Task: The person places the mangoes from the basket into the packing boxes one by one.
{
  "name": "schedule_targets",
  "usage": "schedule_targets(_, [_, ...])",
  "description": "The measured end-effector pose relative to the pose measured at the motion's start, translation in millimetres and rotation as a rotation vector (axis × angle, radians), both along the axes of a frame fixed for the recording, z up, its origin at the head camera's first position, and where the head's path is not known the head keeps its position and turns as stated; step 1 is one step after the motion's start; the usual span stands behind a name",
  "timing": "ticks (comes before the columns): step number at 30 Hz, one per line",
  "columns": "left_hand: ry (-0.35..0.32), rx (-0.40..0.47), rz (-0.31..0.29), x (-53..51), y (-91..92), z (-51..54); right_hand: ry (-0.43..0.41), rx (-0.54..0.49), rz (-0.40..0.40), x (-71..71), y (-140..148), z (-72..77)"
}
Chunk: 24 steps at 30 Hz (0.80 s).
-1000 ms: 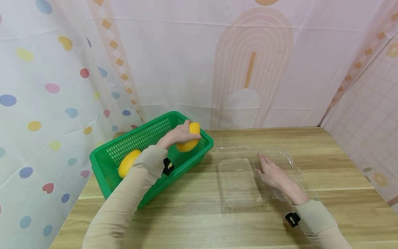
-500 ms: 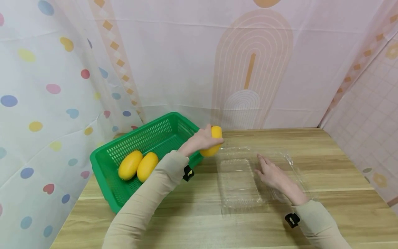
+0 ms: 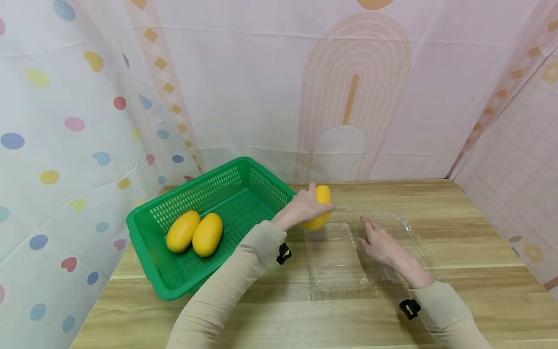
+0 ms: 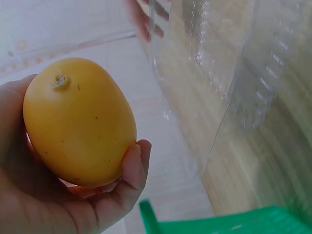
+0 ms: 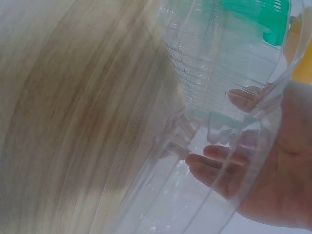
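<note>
Nearest, a beige left sleeve (image 3: 226, 291) and right sleeve (image 3: 451, 310) reach over the tabletop (image 3: 283, 325), each with a black wrist strap by the cuff. The right hand (image 3: 383, 249) lies over the middle of the clear box (image 3: 335, 257), which sits open, halfway between the tabletop's left and right edges. Its fingers are stretched out and grasp nothing plain to see; the right wrist view shows them through the plastic, and whether they press on it I cannot tell.

A little farther off, the left hand (image 3: 305, 207) grips a yellow fruit (image 4: 80, 126), fingers and thumb curled round it, just above the box's far left corner, toward the tabletop's far edge. The fruit is oval, smooth and faintly glossy, deep yellow, with a dry pale stem stub at one end and a few dark specks.

To the left, the green basket (image 3: 244, 208) stands slantwise between the tabletop's left and far edges, holding two similar fruits (image 3: 208, 235) side by side. Beyond the far edge hangs a pale patterned curtain (image 3: 248, 97).

The step in hand looks like carrying the fruit from basket to box; the next move seems to call for lowering it in gently, with the light plastic kept steady.
</note>
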State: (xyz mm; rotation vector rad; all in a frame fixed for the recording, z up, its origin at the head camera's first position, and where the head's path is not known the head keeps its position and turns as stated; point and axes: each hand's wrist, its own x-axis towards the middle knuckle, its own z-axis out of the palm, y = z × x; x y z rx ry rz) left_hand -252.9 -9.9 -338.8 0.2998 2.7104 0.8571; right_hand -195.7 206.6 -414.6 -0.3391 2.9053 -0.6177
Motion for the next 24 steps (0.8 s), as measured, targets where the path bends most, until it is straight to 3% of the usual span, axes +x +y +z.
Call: schedule_targets(24, [-0.034, -0.069, 0.042, 7.5, 41.3, -41.6, -0.005, -0.012, -0.004, 0.5, -2, 2.7])
